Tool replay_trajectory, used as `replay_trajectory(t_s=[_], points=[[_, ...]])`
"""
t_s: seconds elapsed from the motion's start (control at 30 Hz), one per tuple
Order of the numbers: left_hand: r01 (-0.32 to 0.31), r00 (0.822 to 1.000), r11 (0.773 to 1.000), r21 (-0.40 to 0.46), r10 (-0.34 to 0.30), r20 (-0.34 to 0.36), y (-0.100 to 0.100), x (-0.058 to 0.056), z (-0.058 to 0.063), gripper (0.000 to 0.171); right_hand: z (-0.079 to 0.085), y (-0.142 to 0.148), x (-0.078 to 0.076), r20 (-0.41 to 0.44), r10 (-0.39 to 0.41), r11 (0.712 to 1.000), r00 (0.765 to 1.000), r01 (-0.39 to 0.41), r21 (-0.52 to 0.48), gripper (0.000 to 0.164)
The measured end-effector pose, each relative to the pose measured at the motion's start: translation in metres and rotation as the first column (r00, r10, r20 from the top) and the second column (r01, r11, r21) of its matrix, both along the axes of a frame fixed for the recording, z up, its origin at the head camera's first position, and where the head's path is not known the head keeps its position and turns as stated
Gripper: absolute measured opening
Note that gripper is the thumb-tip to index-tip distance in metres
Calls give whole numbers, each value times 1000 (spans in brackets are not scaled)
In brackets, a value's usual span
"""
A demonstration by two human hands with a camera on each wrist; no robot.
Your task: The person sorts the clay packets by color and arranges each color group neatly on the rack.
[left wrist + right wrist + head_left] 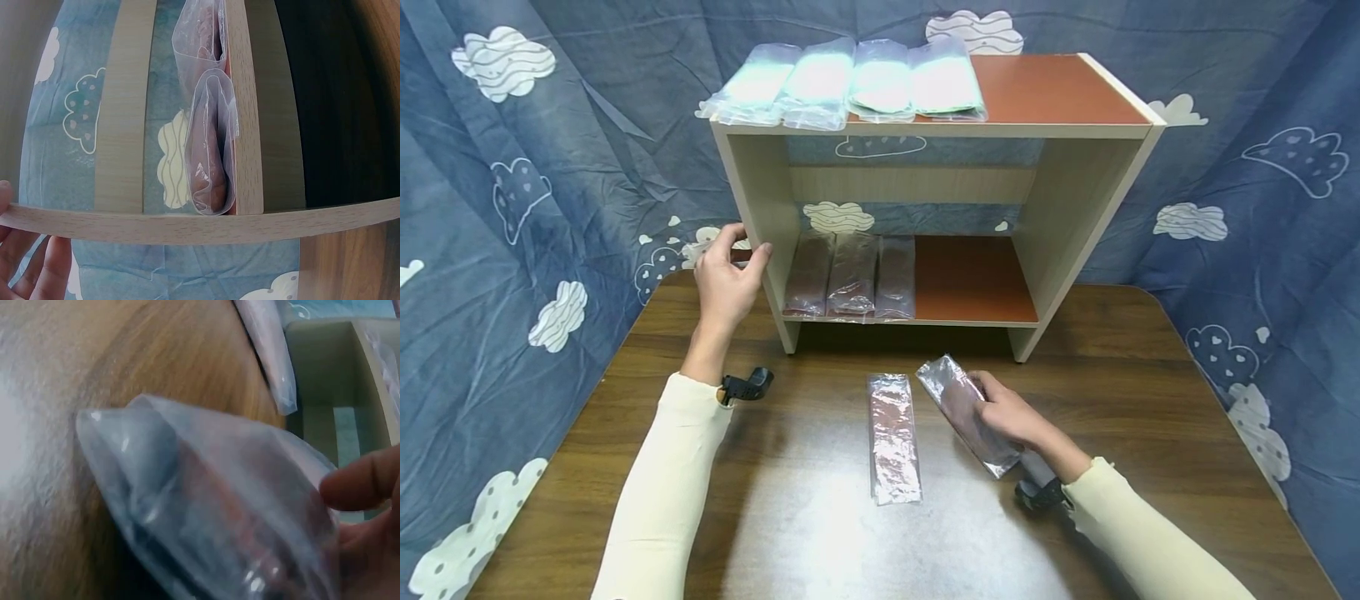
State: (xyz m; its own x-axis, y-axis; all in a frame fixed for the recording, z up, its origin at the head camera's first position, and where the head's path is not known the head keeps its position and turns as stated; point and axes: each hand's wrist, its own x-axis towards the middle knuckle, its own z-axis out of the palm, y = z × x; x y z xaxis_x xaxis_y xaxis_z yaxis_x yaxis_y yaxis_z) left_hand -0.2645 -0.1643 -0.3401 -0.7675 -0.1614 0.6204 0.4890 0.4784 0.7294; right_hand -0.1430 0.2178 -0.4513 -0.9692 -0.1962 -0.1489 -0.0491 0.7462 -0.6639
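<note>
My left hand (726, 279) pinches the front edge of the left side panel (137, 226) of a small two-level shelf unit (1060, 87). In the left wrist view the thumb is on the panel's inner side and the fingers (56, 265) on its outer side. My right hand (1011, 412) grips a clear plastic packet (958, 400) with something reddish-brown inside, held at a slant in front of the unit. Close up in the right wrist view, the packet (212, 494) is blurred. A similar packet (895, 442) lies lengthwise on the table, left of the held one.
Three reddish-brown packets (853, 279) lie side by side on the left of the lower shelf board (973, 279). Several pale, shiny packets (880, 83) line the left of the top board. The unit stands on a wooden table (1120, 367) before a blue cloud-patterned curtain (587, 192).
</note>
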Motion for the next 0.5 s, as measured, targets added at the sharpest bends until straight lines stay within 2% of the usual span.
replay_trajectory(t_s=[0.13, 0.23, 0.33, 0.5], points=[[-1, 1000, 1000, 1, 1, -4, 0, 0, 0, 27, -2, 7, 1, 26, 3, 991, 1000, 1, -137, 57], [-2, 1000, 1000, 3, 2, -8, -1, -1, 0, 27, -5, 11, 1, 47, 20, 977, 999, -10, -213, 47], [-9, 1000, 1000, -1, 9, -5, -1, -1, -1, 27, -6, 12, 2, 40, 29, 970, 999, -19, -242, 33], [-10, 1000, 1000, -10, 10, -2, -1, -1, -1, 27, -6, 11, 5, -7, -38, 949, 999, 34, -312, 26]])
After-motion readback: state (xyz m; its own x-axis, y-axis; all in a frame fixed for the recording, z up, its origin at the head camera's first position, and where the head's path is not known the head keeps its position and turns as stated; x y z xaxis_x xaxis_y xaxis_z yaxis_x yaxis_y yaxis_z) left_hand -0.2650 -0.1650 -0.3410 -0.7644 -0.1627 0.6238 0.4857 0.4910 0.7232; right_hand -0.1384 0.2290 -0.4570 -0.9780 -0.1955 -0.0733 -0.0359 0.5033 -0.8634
